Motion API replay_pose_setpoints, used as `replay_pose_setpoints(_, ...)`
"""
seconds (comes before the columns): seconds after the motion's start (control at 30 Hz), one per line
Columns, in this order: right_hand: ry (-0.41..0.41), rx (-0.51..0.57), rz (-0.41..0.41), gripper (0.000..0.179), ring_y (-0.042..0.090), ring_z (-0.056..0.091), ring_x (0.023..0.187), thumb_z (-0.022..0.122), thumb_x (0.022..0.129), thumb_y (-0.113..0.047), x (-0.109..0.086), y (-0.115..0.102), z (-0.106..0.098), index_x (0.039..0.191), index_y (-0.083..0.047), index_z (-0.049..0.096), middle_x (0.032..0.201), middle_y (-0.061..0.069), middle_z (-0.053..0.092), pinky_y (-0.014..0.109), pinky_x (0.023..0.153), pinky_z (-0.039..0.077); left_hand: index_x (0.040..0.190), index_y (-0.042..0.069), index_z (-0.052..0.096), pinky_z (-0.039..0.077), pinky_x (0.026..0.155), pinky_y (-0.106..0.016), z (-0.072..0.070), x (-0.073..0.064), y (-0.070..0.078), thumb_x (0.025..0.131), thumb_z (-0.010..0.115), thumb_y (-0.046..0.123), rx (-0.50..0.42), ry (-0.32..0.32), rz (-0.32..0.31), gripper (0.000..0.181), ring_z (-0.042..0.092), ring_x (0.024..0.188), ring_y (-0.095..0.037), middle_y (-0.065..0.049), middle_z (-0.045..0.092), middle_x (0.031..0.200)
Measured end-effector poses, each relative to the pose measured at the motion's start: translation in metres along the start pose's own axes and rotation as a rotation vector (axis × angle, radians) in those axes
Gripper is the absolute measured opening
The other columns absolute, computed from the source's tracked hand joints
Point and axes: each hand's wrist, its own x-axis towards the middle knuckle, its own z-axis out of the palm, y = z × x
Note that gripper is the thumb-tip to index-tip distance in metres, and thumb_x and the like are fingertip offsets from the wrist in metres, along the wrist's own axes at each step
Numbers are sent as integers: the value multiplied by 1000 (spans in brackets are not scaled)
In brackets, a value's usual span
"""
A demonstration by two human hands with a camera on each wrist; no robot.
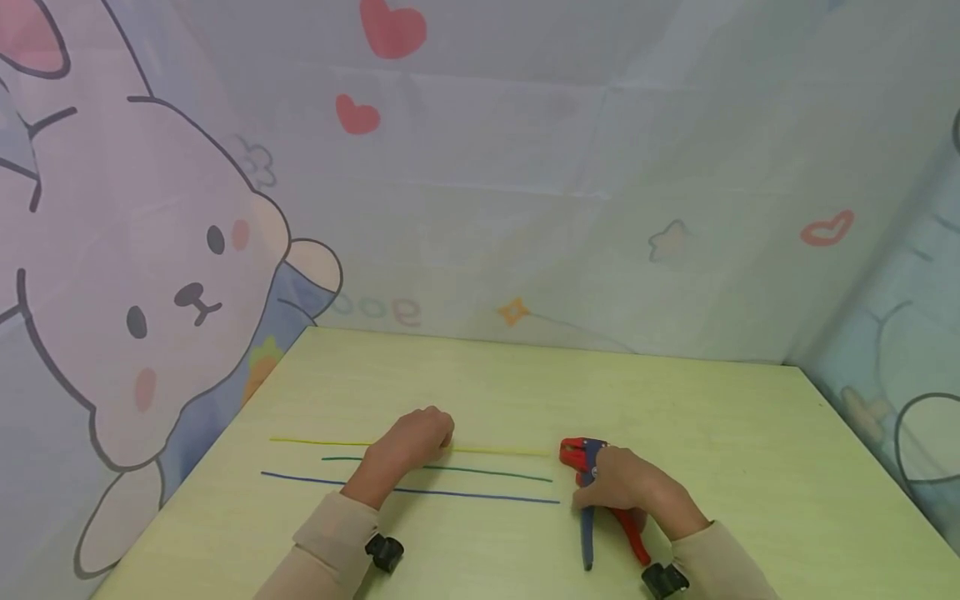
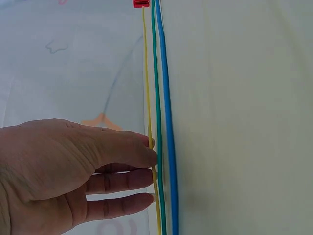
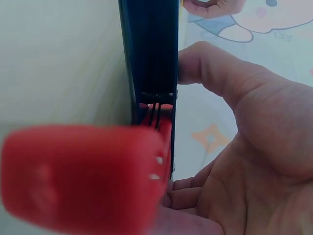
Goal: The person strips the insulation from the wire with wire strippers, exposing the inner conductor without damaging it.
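Observation:
A yellow wire (image 1: 315, 441), a green wire (image 1: 487, 474) and a blue wire (image 1: 480, 495) lie roughly side by side across the table. My left hand (image 1: 412, 437) is at the middle of the yellow wire, its thumb and fingertips pinching it in the left wrist view. To the right of the wires, red-and-blue wire strippers (image 1: 574, 454) lie on the table with their handles spread. My right hand (image 1: 630, 483) grips them, thumb on the blue handle (image 3: 151, 49) and fingers by the red handle (image 3: 83, 176). The yellow wire's right end lies close to the strippers' red head.
The pale yellow table (image 1: 712, 425) extends to both sides of the hands. A printed cloth (image 1: 525, 167) with hearts and a cartoon animal hangs behind the table and along its sides. Each wrist wears a small black camera.

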Motion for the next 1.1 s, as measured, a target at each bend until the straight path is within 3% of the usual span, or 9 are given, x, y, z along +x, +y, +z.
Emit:
replay_pose_setpoints(0.13,8,5,6,38,11,37,49,79,75,-29,2,0,0,60,-11,49,56,-3,41,25,45,30,60,17,23,13,52,-27,0,1,-1,89,65,-8,1,10,5,57,8,57,-11,5,9,63)
replay_pose_setpoints(0.33,36,35,-21,42,17,47,60,81,73,-30,5,2,-3,83,-2,52,73,7,52,28,53,35,64,18,23,14,53,-28,-2,2,0,88,66,-7,18,31,-1,56,10,59,-11,5,11,65)
replay_pose_setpoints(0.5,21,67,2,41,18,49,60,81,74,-31,7,7,-3,84,-2,53,74,8,53,28,51,36,65,15,41,25,53,-27,-4,1,0,86,68,-8,0,31,-32,42,24,59,-11,5,30,65)
replay_pose_setpoints(0.63,24,157,10,36,20,58,52,79,80,-29,7,11,-5,84,-2,55,68,10,57,30,48,46,74,11,57,38,59,-29,-6,0,0,87,68,-8,-40,38,-48,26,40,64,-13,2,50,73)
replay_pose_setpoints(0.87,27,352,23,35,27,66,55,79,83,-19,11,22,-13,95,3,53,71,14,63,37,54,56,78,12,58,41,59,-31,-9,1,-1,88,69,-3,-64,72,-30,21,43,61,-14,1,53,71)
replay_pose_setpoints(1.0,-31,513,-39,28,26,69,59,79,83,-16,15,34,-19,90,4,61,71,13,68,40,58,58,92,10,72,47,62,-35,-12,0,0,90,71,4,-66,80,-21,6,50,64,-14,-3,66,84)
replay_pose_setpoints(1.1,-115,622,-114,28,25,70,66,76,88,-19,20,43,-21,95,6,64,75,12,71,41,64,58,97,11,76,48,62,-34,-13,0,1,91,71,8,-71,98,-6,8,51,63,-12,-3,70,90)
